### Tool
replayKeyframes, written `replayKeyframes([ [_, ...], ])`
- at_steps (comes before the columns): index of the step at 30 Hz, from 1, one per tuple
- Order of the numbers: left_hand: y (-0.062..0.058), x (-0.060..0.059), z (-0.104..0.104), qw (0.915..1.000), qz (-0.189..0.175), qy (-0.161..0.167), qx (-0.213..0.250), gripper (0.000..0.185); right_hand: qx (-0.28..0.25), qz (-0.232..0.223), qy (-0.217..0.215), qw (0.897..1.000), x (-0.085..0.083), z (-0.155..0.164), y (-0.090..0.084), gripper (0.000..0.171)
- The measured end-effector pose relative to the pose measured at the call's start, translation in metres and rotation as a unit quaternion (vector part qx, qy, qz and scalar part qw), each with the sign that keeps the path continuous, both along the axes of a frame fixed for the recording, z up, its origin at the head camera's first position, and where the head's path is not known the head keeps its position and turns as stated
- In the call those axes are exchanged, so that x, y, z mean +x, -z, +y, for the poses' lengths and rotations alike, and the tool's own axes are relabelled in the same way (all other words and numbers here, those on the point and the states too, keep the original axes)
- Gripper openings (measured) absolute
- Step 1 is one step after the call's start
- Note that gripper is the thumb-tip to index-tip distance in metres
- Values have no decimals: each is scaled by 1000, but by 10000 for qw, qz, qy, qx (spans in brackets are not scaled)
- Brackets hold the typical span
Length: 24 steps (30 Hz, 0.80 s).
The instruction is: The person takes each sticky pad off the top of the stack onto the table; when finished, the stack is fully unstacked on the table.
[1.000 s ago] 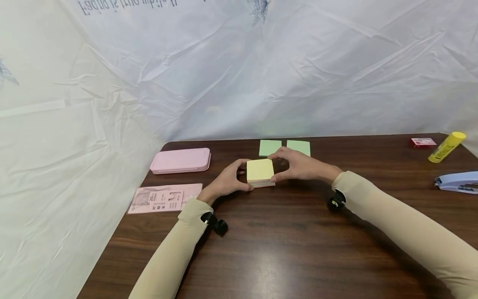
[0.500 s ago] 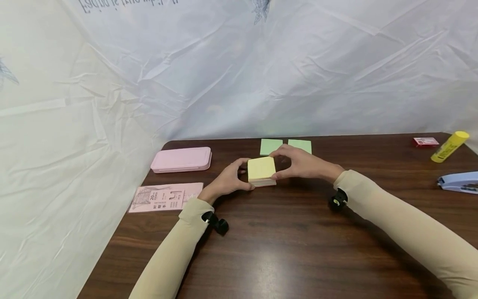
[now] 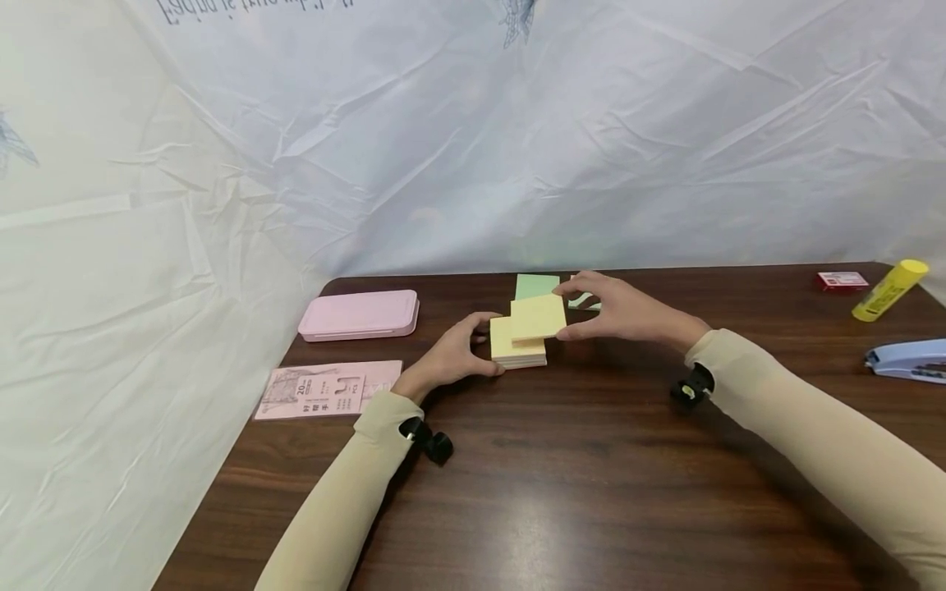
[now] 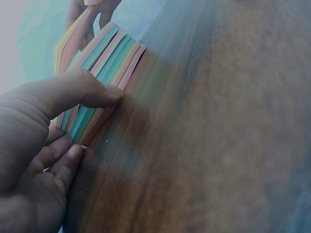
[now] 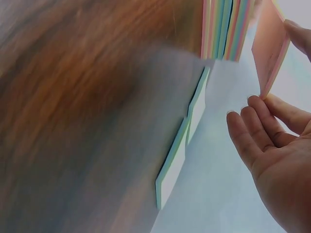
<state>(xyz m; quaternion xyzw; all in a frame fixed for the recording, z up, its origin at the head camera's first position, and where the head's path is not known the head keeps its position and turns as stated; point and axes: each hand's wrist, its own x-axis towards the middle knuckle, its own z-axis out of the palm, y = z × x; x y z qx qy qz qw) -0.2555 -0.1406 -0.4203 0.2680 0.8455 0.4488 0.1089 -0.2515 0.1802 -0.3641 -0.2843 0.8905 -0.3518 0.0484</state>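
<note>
Near the back of the table, my left hand [image 3: 452, 353] holds the sides of a stack of sticky note pads [image 3: 520, 359]. In the left wrist view, the stack [image 4: 114, 56] shows yellow, blue and pink layers along its edge. My right hand [image 3: 628, 312] pinches a yellow-topped sticky note pad [image 3: 538, 318] by its right edge, raised above the stack and offset to the right. From the right wrist, this pad [image 5: 268, 46] has a pink underside and is apart from the stack. Two light green sticky note pads [image 3: 537, 285] lie behind, one partly hidden by my right hand.
A pink case [image 3: 359, 315] and a pink printed packet [image 3: 325, 391] lie on the left of the dark wood table [image 3: 517, 476]. To the right are a small red box [image 3: 842, 281], a yellow glue stick [image 3: 890, 290] and a light blue stapler [image 3: 907, 359]. White sheeting [image 3: 473, 164] hangs behind.
My right hand has lifted the top yellow sticky note pad off the stack and moved it right and slightly away. My left hand stays on the stack.
</note>
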Motion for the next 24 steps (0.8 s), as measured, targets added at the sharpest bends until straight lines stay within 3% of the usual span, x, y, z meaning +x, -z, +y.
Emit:
replayKeyframes([
  [24,4,-3,3,9999,132,16,68,87,354,-200,1109,9930,-7,98,-16,81],
])
